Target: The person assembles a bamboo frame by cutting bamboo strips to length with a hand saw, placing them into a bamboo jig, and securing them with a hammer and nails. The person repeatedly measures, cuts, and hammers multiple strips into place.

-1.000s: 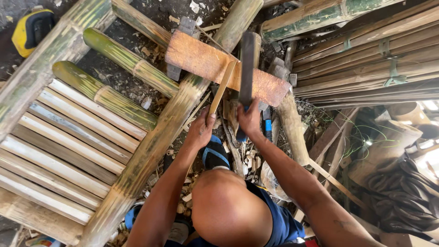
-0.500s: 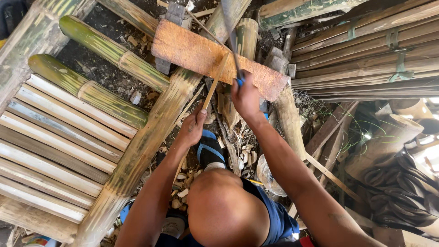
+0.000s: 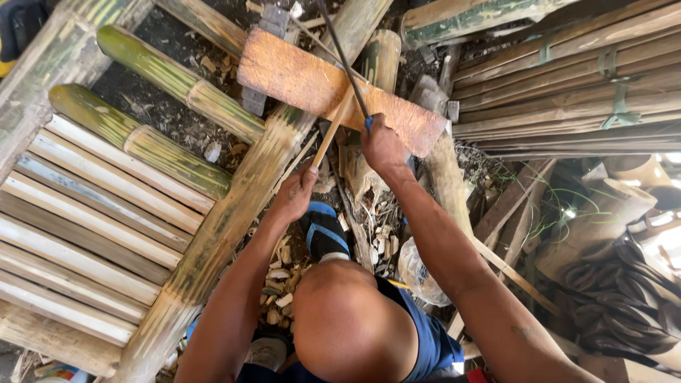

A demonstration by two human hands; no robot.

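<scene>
Outdoor dirt ground littered with chips, big bamboo poles and a slat panel at left. Wooden chopping block sits centre. Right hand is clenched around a raised blade; left hand pinches a thin bamboo strip propped on the block. Looks like mid-trimming; next stroke needs fingers kept low

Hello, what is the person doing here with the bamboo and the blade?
A person works bamboo over a wooden block. The left hand holds a thin bamboo strip with its far end on the block. The right hand grips a long dark blade, raised above the strip. Thick bamboo poles and bundled slats lie around.
</scene>
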